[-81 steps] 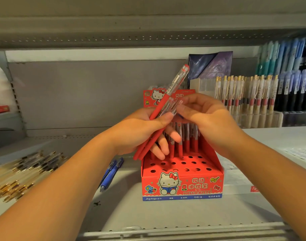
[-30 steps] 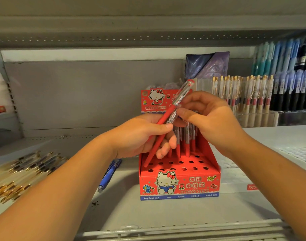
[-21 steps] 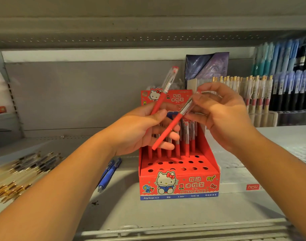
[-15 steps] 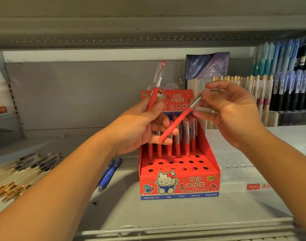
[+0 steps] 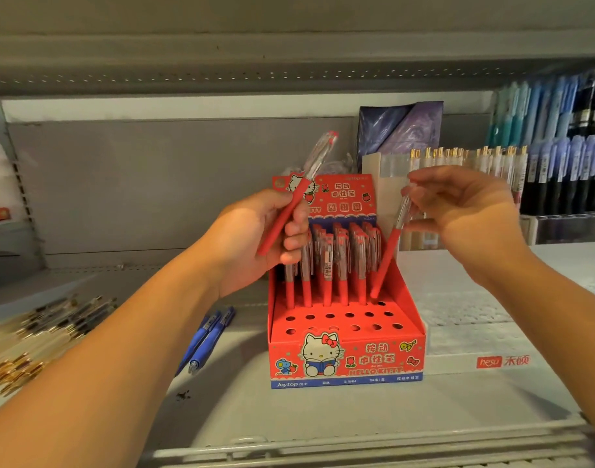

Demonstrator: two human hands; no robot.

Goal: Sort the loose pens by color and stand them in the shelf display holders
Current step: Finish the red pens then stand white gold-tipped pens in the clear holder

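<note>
The grey metal shelf [image 5: 323,410] carries a red perforated cardboard display holder [image 5: 346,359], its back rows filled; the left hand [image 5: 255,238] grips a tilted red clear-topped pen [image 5: 299,194] above it; the right hand [image 5: 465,211] pinches a second red pen [image 5: 387,255], tip at the holder's right-hand holes. Two blue pens [image 5: 208,339] lie left of the holder.

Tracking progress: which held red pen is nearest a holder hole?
The pen in the right hand, tip down at the holder; the left hand's is raised.

Clear pens [image 5: 26,336] at lower left run off the frame; the right hand [image 5: 465,204] is blurred, its fingers [image 5: 424,194] hiding the top of the red pen [image 5: 387,255].
</note>
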